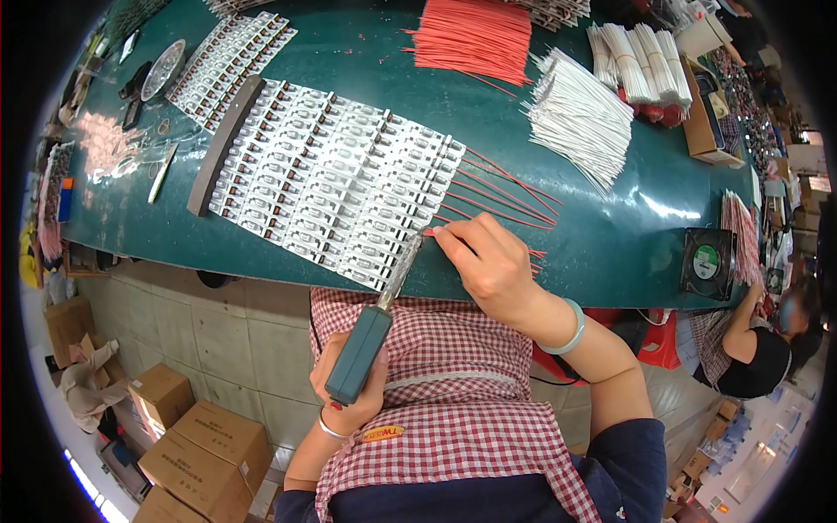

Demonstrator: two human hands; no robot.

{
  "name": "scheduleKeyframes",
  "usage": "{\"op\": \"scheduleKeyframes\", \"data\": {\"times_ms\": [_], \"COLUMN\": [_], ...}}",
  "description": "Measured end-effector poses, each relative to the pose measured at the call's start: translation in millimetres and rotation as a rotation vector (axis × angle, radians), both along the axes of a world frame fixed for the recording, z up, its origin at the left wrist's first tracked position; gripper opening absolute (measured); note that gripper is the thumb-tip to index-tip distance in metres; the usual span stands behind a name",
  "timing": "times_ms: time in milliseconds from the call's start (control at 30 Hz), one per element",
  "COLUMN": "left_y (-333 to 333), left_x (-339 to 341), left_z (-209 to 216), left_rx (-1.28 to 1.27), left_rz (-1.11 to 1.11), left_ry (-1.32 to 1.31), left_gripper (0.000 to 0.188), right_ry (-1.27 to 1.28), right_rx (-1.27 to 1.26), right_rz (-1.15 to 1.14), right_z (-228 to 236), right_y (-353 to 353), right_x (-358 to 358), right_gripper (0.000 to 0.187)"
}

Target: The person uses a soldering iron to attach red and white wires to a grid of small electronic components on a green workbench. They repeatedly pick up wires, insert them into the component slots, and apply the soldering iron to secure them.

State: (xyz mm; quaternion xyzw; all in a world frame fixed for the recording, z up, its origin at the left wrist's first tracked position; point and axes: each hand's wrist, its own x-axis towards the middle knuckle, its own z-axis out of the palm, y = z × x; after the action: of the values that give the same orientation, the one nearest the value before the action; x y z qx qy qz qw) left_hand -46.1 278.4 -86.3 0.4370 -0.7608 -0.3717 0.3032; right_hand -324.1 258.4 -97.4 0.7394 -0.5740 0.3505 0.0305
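Note:
My left hand (349, 383) is wrapped round the dark green handle of a soldering iron (359, 356). Its metal shaft slants up to the near right corner of a panel of small white parts (336, 174), set in rows with clear pieces and dark ends. Beside the tip, my right hand (488, 261) is closed in a pinch at the end of a red wire (429, 232). Several other red wires (506, 196) stick out from the panel's right edge. Whether the tip touches the wire I cannot make out.
A dark bar (225, 144) lies across the panel's left side. Bundles of red wires (471, 39) and white wires (580, 118) lie at the back of the green table (645, 209). A black fan (706, 263) stands at right, near another person (754, 349). Cartons (205, 458) stand at lower left.

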Motion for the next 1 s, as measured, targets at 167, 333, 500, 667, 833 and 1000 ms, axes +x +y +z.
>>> {"op": "scheduleKeyframes", "data": {"times_ms": [167,333,500,667,833,1000], "left_y": [9.6,11.5,12.2,17.9,17.4,10.8], "left_x": [13.5,15.0,20.4,27.2,25.1,17.1], "left_z": [-14.0,-15.4,-16.0,-21.3,-17.1,-5.8], "left_rx": [0.022,0.013,0.021,0.055,0.060,0.025], "left_rz": [0.011,0.029,0.018,0.035,0.044,0.021], "left_ry": [0.014,0.044,0.044,0.021,0.025,0.018], "left_gripper": [0.021,0.024,0.026,0.028,0.026,0.022], "right_ry": [0.007,-0.005,-0.027,-0.048,-0.055,-0.041], "right_rx": [-0.001,-0.011,-0.081,-0.106,-0.063,-0.049], "right_rz": [-0.010,-0.020,-0.006,0.005,0.021,0.025], "right_z": [0.0,-2.8,-2.6,-1.3,-3.9,-5.0], "right_y": [0.4,0.5,4.2,6.8,6.6,7.2], "right_x": [0.7,2.3,4.8,5.6,7.5,7.6], "right_gripper": [0.034,0.032,0.032,0.032,0.032,0.033]}}
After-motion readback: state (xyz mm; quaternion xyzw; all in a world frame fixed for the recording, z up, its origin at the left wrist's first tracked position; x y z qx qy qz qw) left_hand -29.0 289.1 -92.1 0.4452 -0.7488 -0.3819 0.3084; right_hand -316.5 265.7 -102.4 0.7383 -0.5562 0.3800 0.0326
